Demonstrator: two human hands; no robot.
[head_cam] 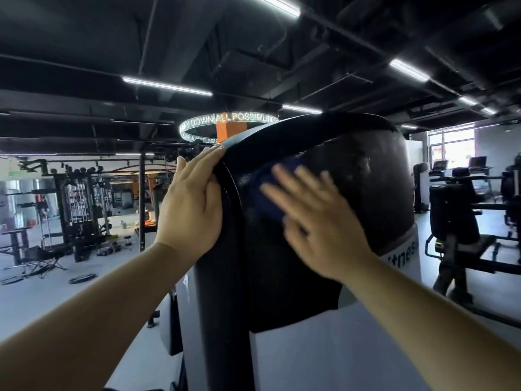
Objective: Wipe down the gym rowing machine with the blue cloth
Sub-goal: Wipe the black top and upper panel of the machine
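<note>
We're mid-wipe: our right hand, fingers flat (blurred), presses the blue cloth against the rowing machine. Our left hand braces its rim, open-palmed. Next, we judge, the cloth should sweep lower.

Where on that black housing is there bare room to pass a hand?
Bare black surface lies right of the right hand, out to the far edge of the housing, and below it down to the white base. Crowded on the left: the blue cloth and the left hand on the rim sit close together.

Hands, blue cloth on rowing machine
</note>
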